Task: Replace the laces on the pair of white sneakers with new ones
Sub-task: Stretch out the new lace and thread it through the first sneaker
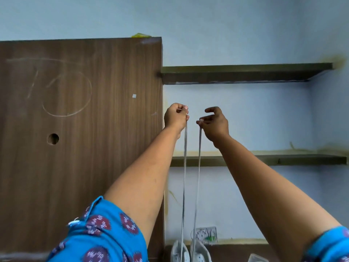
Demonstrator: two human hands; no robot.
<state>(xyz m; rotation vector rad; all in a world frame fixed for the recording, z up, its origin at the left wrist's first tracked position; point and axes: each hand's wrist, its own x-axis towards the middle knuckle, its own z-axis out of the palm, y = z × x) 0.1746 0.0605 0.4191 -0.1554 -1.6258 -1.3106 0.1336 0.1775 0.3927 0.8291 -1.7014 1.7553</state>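
Both hands, left (175,116) and right (214,123), pinch our lace (184,167) ends above the sneaker (198,252); threading looks barely begun.

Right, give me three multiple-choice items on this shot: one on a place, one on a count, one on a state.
1. Where is the sneaker?
A. on the top shelf
B. at the bottom edge, below the hands
C. on the wooden panel

2. How many lace strands rise to the hands?
A. one
B. two
C. four

3. What is the left hand doing?
A. pinching a lace end
B. lying flat
C. gripping the shelf

Answers: B, it shows low in frame; B, two strands run up; A, fingers curl round the end, as do the right hand's.
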